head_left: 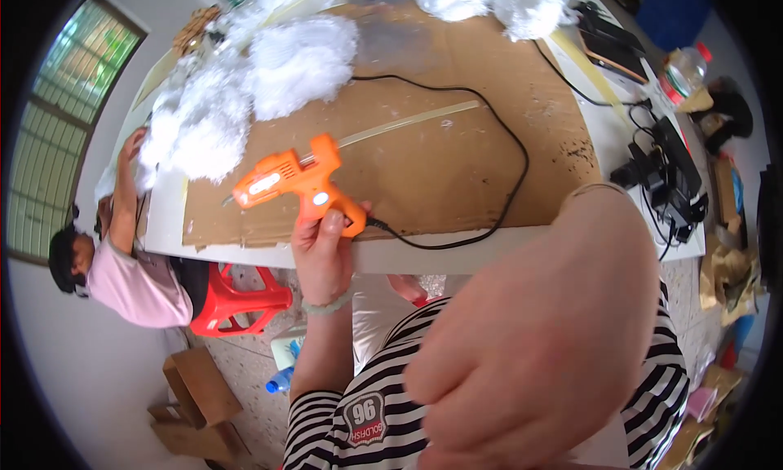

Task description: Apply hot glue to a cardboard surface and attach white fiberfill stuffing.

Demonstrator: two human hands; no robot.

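Note:
My left hand (325, 254) is wrapped round the handle of an orange hot glue gun (273, 180), held above the near edge of the table. Its metal nozzle points left, and a long pale glue stick (408, 123) extends from its rear toward the right. A black cord (522, 164) leaves the handle and loops over the cardboard. Close to the camera, my right hand (538, 348) looms large over my striped shirt, its fingers curled in. Whatever it may hold is hidden.
Brown cardboard (408, 193) covers the white table. White fluffy stuffing (302, 62) lies at the far left, with more stuffing (497, 5) at the back. Black plugs and cables (665, 176) crowd the right edge. A person in pink (139, 278) sits on a red stool (236, 303) at left.

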